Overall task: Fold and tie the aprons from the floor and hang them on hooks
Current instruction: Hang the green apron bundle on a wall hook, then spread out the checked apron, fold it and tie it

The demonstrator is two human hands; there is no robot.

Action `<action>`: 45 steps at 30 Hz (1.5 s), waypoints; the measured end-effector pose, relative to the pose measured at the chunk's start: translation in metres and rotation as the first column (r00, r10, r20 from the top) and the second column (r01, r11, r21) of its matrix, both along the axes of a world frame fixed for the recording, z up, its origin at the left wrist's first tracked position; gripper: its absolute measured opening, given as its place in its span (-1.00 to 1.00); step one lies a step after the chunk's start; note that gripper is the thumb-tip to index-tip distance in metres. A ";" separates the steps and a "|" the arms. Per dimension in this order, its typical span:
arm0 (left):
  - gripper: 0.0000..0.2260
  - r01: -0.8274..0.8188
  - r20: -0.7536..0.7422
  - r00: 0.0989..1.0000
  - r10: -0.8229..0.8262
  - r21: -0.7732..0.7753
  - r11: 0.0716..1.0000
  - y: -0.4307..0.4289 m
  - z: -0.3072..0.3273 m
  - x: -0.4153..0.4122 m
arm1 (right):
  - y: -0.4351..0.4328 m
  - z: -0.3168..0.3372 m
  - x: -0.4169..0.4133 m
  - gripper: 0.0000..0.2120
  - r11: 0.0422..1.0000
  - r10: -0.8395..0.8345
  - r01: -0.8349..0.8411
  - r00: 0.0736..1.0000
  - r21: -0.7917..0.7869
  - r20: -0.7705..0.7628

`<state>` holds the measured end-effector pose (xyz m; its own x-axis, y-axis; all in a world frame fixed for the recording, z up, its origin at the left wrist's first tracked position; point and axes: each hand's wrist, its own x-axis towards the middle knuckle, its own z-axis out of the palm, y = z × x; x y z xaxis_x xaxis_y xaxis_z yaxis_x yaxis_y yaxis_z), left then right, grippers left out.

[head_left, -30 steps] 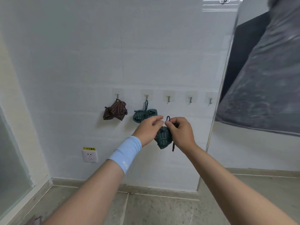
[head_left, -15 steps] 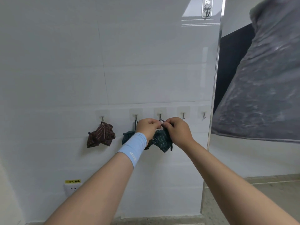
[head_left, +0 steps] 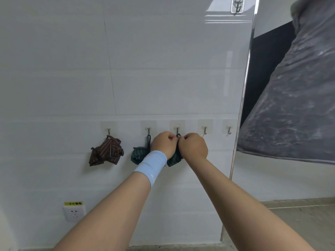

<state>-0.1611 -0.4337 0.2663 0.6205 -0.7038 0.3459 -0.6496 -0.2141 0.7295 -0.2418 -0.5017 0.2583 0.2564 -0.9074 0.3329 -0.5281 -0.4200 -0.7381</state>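
Note:
A row of small metal hooks runs along the white tiled wall. A brown striped apron bundle [head_left: 107, 153] hangs on the first hook [head_left: 108, 131]. From the second hook [head_left: 148, 130] hangs a green bundle [head_left: 138, 155], partly hidden by my left wrist. My left hand [head_left: 164, 144] and my right hand [head_left: 193, 146] both pinch the dark loop of a third, dark green apron bundle [head_left: 174, 158]. They hold the loop at the tip of the third hook [head_left: 177, 130]; whether it is over the hook I cannot tell. The bundle hangs below my fists, mostly hidden.
Two bare hooks [head_left: 205, 130] [head_left: 229, 130] follow to the right, near the wall's metal corner edge [head_left: 241, 113]. A grey textured slab [head_left: 293, 98] leans at the right. A wall socket [head_left: 74, 213] sits low left. One more hook [head_left: 237, 5] is high up.
Both hands rose with the dark green bundle from below the hooks up to the third hook. The camera tilted up and came closer to the wall.

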 end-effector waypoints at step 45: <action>-0.53 -0.346 -0.140 0.707 0.693 0.786 0.511 0.603 -0.368 0.086 | 0.483 -0.360 0.150 -0.68 0.233 0.870 -0.743 -0.128 0.627 -0.476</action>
<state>-0.0749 0.1695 -0.1017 0.8958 -0.1053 -0.4319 0.0649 -0.9302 0.3613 -0.0923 -0.0185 -0.1012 0.8602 0.1559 -0.4855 -0.1043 -0.8781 -0.4669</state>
